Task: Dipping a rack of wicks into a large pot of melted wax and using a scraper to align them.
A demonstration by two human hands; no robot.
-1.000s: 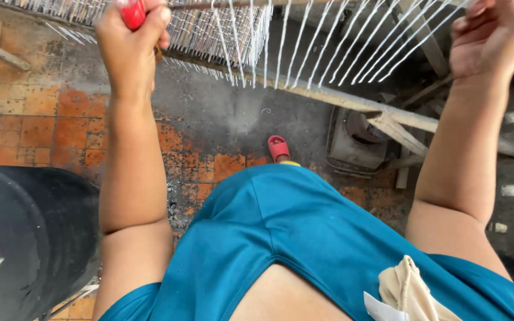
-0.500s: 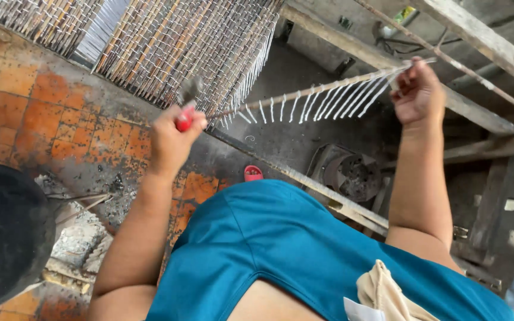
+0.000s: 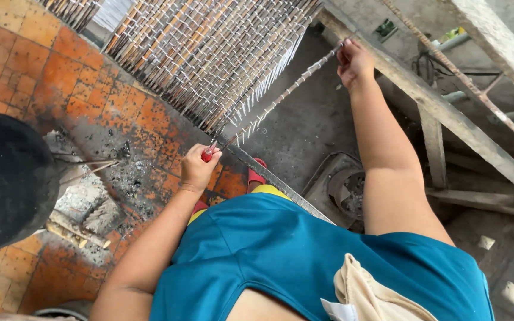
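Observation:
My left hand (image 3: 197,169) is closed around a red-handled tool (image 3: 209,154), its tip at the near end of a long thin rod (image 3: 284,93) strung with short white ties. My right hand (image 3: 354,61) pinches the far end of that same rod, arm stretched out ahead. The rod runs slanted between both hands, just in front of a big stack of similar rods (image 3: 209,56) lying side by side, bound with white ties. My teal shirt (image 3: 304,255) fills the bottom of the view.
Worn orange floor tiles (image 3: 43,77) lie at left, with ash and rubble (image 3: 84,208) beside a dark round object (image 3: 7,178). Wooden beams (image 3: 429,101) cross at right above a metal machine (image 3: 340,187). A red sandal (image 3: 256,175) shows below.
The view has swung down and back. The rod turned from level to slanted; my left hand dropped to its near end and my right hand reached further away.

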